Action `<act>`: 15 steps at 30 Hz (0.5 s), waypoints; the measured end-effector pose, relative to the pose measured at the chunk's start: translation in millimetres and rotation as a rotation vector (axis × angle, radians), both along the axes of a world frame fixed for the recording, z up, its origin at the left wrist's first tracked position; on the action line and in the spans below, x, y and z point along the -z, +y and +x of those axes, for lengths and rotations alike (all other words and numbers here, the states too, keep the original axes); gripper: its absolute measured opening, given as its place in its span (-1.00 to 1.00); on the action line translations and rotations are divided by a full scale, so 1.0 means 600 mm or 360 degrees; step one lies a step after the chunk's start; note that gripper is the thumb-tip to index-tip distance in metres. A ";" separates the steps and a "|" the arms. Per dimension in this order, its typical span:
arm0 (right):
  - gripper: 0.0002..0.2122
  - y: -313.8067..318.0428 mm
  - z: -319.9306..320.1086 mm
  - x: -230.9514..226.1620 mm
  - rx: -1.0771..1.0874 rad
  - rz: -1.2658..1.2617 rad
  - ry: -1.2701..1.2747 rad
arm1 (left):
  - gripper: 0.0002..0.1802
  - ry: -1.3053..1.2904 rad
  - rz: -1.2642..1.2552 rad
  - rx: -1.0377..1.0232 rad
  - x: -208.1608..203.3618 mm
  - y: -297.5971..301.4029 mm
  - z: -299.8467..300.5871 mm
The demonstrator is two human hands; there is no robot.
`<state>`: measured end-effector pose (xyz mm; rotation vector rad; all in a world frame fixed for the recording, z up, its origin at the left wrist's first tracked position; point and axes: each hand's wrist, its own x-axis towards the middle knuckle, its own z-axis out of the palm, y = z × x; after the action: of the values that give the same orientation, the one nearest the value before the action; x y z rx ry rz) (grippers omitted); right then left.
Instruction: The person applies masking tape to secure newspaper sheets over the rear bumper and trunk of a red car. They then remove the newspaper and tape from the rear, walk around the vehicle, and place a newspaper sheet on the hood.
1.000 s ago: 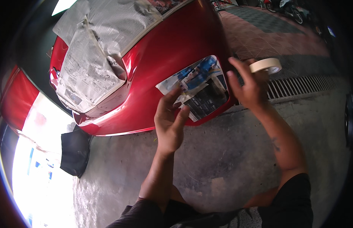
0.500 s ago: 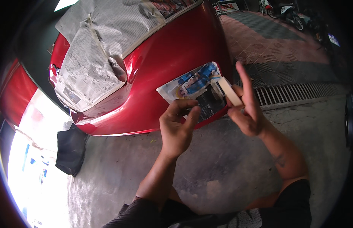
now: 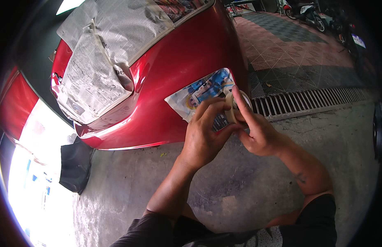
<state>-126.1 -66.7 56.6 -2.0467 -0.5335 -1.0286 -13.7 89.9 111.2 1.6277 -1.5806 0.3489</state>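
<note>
Two dark sleeves [image 3: 322, 216] lay nearest you, at the bottom edge, with your bare forearms [image 3: 170, 191] extending from them above the grey floor [image 3: 137, 189]. Your hands were together at the tape [image 3: 230, 115], a cream roll between them and in front of the red car [image 3: 178, 61].

Your right hand [image 3: 258, 133] held the tape from its right side, index finger straight and pointing up and away across the roll, thumb below. Your left hand [image 3: 201, 140] was opposite, its fingers bent and its thumb drawn in, leaving a narrow gap at the roll's left side; whether those fingertips gripped the tape or only touched it could not be told.

Just beyond the tape, a patch [image 3: 203, 88] of printed paper, partly blue, covered a section of the car; your left hand hid some of its lower part. Higher and to the left, newspaper [image 3: 92, 90] covered another stretch, a pale strip [image 3: 152, 45] along its right edge. Black sheeting [image 3: 75, 166] hung at the left, near the car's lower edge. Past the floor on the right ran a slotted drain [image 3: 314, 101], then red and dark tiles [image 3: 281, 57], and farthest off, a motorbike [image 3: 308, 14].
</note>
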 end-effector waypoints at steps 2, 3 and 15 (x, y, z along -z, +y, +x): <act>-0.04 0.003 0.003 0.014 0.0013 0.0006 0.0027 | -0.40 0.0047 0.0053 -0.0001 0.010 0.004 0.004; -0.05 0.007 0.003 0.020 0.0017 0.0017 0.0063 | -0.42 0.0086 0.0091 0.0011 0.012 0.006 0.007; -0.05 0.023 0.000 -0.002 -0.0067 -0.0085 0.0255 | -0.71 0.0351 -0.0051 -0.0061 0.043 0.033 0.029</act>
<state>-126.4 -52.9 57.5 -2.1339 -0.5229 -0.8255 3.8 109.5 85.5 1.6144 -1.3729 0.2058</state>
